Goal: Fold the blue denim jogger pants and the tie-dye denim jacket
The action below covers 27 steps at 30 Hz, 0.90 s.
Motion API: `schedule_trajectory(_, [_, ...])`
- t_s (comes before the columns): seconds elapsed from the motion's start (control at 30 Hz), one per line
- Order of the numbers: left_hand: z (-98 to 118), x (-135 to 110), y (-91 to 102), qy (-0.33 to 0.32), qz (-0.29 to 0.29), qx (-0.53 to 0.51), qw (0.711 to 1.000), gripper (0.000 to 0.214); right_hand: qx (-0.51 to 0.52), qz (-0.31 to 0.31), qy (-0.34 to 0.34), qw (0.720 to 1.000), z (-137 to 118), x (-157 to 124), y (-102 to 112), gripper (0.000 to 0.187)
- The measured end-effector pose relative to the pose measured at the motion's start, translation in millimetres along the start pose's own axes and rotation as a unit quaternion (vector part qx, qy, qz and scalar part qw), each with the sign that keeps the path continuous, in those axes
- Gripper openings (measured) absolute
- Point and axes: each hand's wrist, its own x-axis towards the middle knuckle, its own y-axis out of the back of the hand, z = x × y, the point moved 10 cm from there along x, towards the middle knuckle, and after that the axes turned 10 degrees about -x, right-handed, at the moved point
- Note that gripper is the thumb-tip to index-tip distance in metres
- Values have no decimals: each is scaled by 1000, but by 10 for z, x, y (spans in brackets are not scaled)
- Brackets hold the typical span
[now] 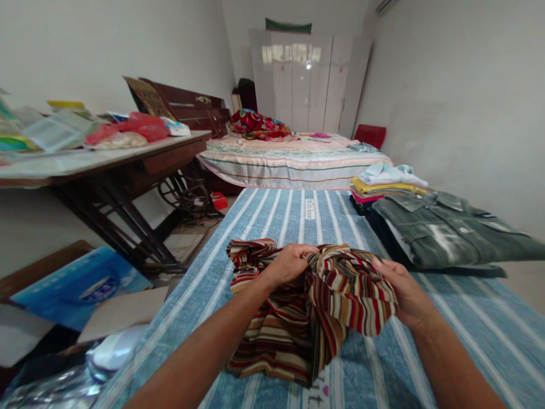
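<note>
A crumpled striped garment (pixel 289 335) in red, brown, cream and black lies partly on the blue striped bedsheet (pixel 293 218). My left hand (pixel 293 262) is closed on the cloth near its upper middle. At the right side, my right hand (pixel 402 292) grips the garment between thumb and fingers, and a bunched part hangs between the two hands. Folds hide the garment's exact kind and some of my fingertips.
To the right lie a folded dark green denim jacket (pixel 451 233) and a stack of folded clothes (pixel 385 183). A cluttered sewing-machine table (pixel 170 149) stands at left, above a blue box (pixel 85 287). Beyond are another bed (pixel 293 165) and a white wardrobe (pixel 293 79).
</note>
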Motion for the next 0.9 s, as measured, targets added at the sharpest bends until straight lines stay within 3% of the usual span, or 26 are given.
schedule_trajectory(0.13, [92,-68,269,54,71,-167,982,7,17,8,4,1000,-33,42,1,31])
schedule_trajectory(0.3, [201,-182,433,79,133,-283,947,8,47,-40,6,998,-36,93,-284,34])
schedule_trajectory(0.4, [151,-276,517,87,158,-261,948,10,82,-35,19,996,-14,131,-363,26])
schedule_trajectory(0.53, [13,-455,634,91,177,-107,974,16,150,1,-5,989,230,232,-310,14])
schedule_trajectory(0.63, [-146,-631,652,109,189,-38,975,19,191,25,-22,981,427,291,-262,13])
schedule_trajectory(0.77, [-436,-882,579,167,222,-118,953,22,231,50,-21,971,510,298,-260,15])
schedule_trajectory(0.9, [-567,-1020,389,198,186,-185,945,26,201,61,-10,978,513,270,-297,22])
